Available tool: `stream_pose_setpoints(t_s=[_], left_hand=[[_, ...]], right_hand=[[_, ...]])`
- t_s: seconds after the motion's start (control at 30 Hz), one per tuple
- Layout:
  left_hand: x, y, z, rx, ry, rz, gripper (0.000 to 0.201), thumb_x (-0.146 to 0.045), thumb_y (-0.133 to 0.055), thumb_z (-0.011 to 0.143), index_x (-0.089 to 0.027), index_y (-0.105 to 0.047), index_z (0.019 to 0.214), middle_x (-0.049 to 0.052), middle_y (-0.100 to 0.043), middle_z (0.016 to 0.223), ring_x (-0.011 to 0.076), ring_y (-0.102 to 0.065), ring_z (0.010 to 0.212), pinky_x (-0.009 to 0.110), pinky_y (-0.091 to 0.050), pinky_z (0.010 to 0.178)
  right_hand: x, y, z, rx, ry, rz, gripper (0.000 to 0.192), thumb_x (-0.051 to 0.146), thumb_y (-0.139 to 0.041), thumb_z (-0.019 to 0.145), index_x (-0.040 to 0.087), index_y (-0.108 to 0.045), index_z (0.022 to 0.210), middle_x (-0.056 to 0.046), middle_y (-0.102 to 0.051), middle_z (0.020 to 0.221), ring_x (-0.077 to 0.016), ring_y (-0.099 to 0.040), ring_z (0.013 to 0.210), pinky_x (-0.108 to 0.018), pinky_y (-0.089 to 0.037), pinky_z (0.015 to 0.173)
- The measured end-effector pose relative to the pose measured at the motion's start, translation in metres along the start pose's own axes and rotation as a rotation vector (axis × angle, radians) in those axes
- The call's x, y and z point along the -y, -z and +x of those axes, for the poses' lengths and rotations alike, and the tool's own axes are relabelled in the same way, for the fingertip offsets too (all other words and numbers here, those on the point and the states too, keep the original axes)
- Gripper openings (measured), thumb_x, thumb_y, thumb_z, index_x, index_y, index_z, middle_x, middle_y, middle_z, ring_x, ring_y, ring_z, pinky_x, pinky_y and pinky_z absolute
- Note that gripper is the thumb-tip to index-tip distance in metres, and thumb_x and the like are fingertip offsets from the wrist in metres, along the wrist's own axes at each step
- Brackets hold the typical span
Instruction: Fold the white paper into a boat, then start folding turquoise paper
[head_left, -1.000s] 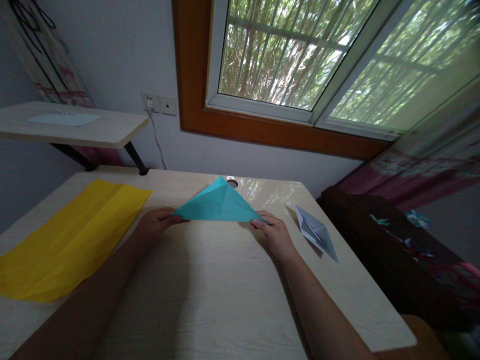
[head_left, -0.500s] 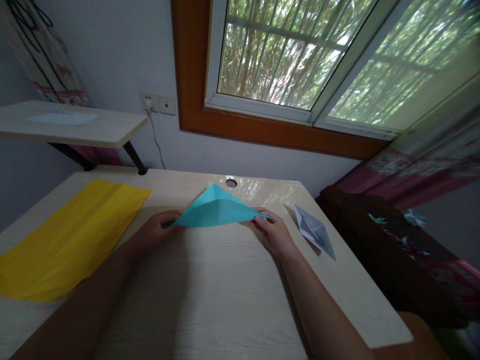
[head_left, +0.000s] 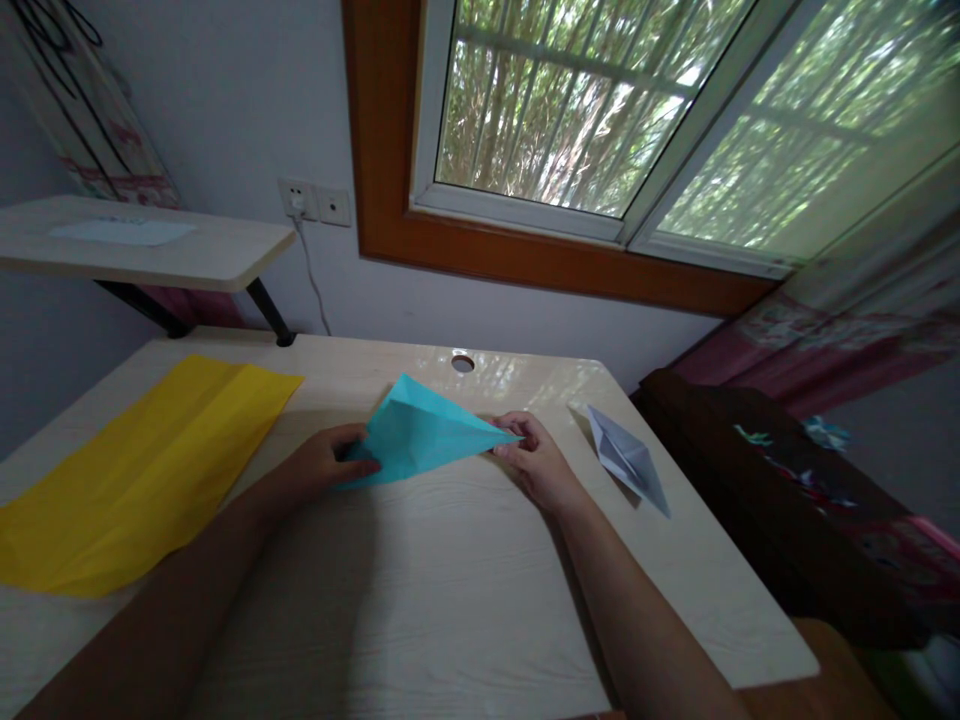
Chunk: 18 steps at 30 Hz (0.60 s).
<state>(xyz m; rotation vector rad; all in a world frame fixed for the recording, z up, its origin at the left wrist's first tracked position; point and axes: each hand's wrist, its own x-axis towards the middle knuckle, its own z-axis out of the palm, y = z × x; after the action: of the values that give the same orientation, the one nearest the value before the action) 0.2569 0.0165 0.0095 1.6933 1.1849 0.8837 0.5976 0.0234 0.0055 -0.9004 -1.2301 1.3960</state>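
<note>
A folded sheet of turquoise paper (head_left: pixel 420 430) is stretched between my two hands over the desk, its narrow point toward the right and creases running across it. On its left end, my left hand (head_left: pixel 334 462) is closed, thumb on top of the paper. My right hand (head_left: pixel 534 458) pinches the paper close to its pointed right tip. To the right of that hand lies a folded pale grey paper shape (head_left: pixel 628 458), pointed at its ends. A large sheet of yellow paper (head_left: pixel 142 480) lies flat beyond my left forearm.
The light wooden desk (head_left: pixel 465 600) has a round cable hole (head_left: pixel 463 364) at its back edge. A raised shelf (head_left: pixel 225 250) on black legs stands at the back left, with a white paper (head_left: pixel 124 231) on it. Behind are a wall socket (head_left: pixel 313 203) and a window (head_left: pixel 540 120).
The turquoise paper has turned and shifted left, its peak now further left and its left end lower. My right hand's grip has moved slightly left along with the tip.
</note>
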Motion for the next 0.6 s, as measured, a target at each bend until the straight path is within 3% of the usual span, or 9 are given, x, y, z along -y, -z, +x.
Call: stream_pose_setpoints(t_s=[0.07,0.13,0.27,0.4,0.6], left_hand=[[0.003,-0.005,0.003,0.013,0.045,-0.017,0.032,-0.048,-0.076,0.072,-0.021,-0.073,0.088,0.003,-0.072,0.077,0.0226,-0.065,0.072,0.03,-0.052,0.063],[0.003,-0.011,0.004,-0.016,0.082,-0.05,0.035,-0.049,-0.075,0.074,-0.02,-0.073,0.093,0.004,-0.073,0.083,0.0228,-0.067,0.075,0.031,-0.053,0.065],[-0.005,-0.024,0.005,-0.081,0.136,-0.11,0.041,-0.05,-0.073,0.077,-0.02,-0.072,0.105,0.005,-0.076,0.091,0.0246,-0.069,0.08,0.033,-0.054,0.069],[-0.017,-0.044,0.003,-0.066,0.106,-0.075,0.039,-0.047,-0.073,0.078,-0.022,-0.073,0.108,0.004,-0.077,0.093,0.0262,-0.071,0.081,0.034,-0.055,0.071],[-0.027,-0.071,-0.002,0.056,0.002,-0.003,0.025,-0.046,-0.067,0.083,-0.024,-0.077,0.092,0.003,-0.077,0.09,0.026,-0.071,0.083,0.036,-0.054,0.078]], right_hand=[[0.001,-0.006,0.0,-0.067,-0.024,0.08,0.07,0.026,-0.088,0.065,0.037,-0.055,0.126,0.001,-0.071,0.107,-0.0204,-0.07,0.094,-0.044,-0.052,0.097],[0.002,-0.013,-0.001,-0.065,-0.059,0.149,0.083,0.029,-0.086,0.069,0.039,-0.043,0.139,0.0,-0.071,0.108,-0.0205,-0.071,0.095,-0.047,-0.05,0.101],[-0.001,-0.03,-0.004,0.106,-0.159,0.225,0.077,0.038,-0.083,0.075,0.033,-0.042,0.14,-0.007,-0.07,0.119,-0.0253,-0.069,0.11,-0.053,-0.044,0.108],[-0.012,-0.047,-0.004,0.202,-0.16,0.22,0.072,0.042,-0.086,0.071,0.031,-0.05,0.132,-0.006,-0.067,0.123,-0.0248,-0.065,0.116,-0.048,-0.047,0.107],[-0.021,-0.058,-0.004,0.026,-0.145,0.185,0.063,0.038,-0.087,0.07,0.027,-0.054,0.123,-0.006,-0.069,0.121,-0.027,-0.066,0.108,-0.045,-0.054,0.097]])
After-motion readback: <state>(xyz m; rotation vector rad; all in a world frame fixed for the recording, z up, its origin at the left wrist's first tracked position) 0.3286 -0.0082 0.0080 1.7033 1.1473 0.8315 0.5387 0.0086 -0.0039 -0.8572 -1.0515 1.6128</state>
